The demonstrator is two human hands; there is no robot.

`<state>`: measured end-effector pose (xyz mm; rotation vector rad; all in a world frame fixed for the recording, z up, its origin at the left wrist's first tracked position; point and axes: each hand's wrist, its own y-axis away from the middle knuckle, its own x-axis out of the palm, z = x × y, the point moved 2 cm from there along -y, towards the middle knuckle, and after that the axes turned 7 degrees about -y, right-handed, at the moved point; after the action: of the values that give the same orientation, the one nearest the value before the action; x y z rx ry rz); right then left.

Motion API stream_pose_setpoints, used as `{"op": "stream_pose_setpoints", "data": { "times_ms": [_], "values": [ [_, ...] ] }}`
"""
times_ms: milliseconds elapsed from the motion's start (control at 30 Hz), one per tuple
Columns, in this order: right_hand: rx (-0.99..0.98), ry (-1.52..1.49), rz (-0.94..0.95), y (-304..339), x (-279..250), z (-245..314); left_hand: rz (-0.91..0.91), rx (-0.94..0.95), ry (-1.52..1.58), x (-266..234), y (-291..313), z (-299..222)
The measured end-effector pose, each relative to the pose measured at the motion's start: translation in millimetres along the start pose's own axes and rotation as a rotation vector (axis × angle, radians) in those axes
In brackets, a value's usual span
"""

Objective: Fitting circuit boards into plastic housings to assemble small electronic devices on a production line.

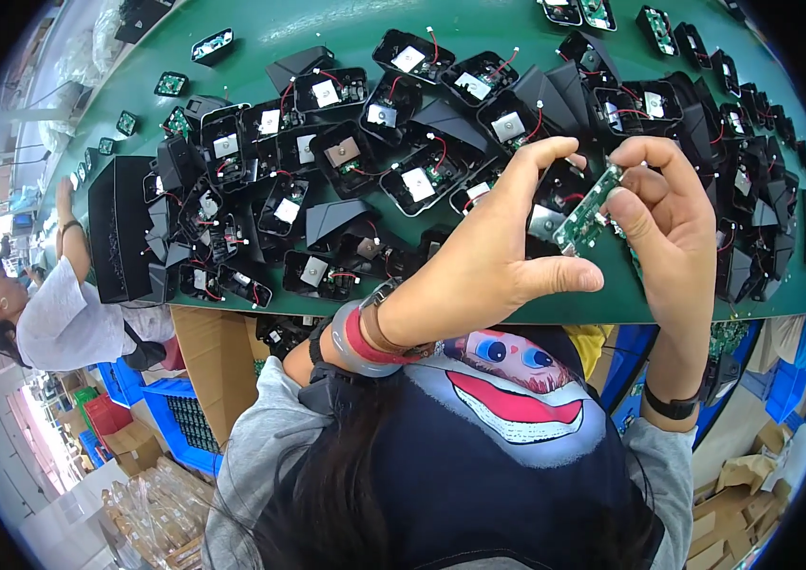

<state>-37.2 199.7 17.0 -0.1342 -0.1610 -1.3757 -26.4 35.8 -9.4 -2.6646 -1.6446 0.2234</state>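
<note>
A green circuit board (585,214) with small parts along it is pinched, tilted, between the thumb and fingers of my right hand (676,218). My left hand (483,252) curves beside the board's left side, its thumb and index finger wide apart and nothing gripped between them. Beneath both hands, several black plastic housings (431,201) lie open, with pale square metal pieces, green boards and red wires inside. One metal piece (545,221) shows between my hands, partly behind the circuit board.
Many more housings crowd the green table (270,27). Loose circuit boards (172,85) lie at its far left. A black box (121,228) stands at the left end, near another person (80,318). An open cardboard box (215,366) and a blue crate (175,388) sit below the near edge.
</note>
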Motion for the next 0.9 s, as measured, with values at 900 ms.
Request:
{"op": "stream_pose_setpoints", "data": {
  "times_ms": [900],
  "values": [
    [0.073,-0.004,0.038,9.5,27.4,-19.4,-0.153,0.058,0.441,-4.2,-5.5,1.9]
  ]
}}
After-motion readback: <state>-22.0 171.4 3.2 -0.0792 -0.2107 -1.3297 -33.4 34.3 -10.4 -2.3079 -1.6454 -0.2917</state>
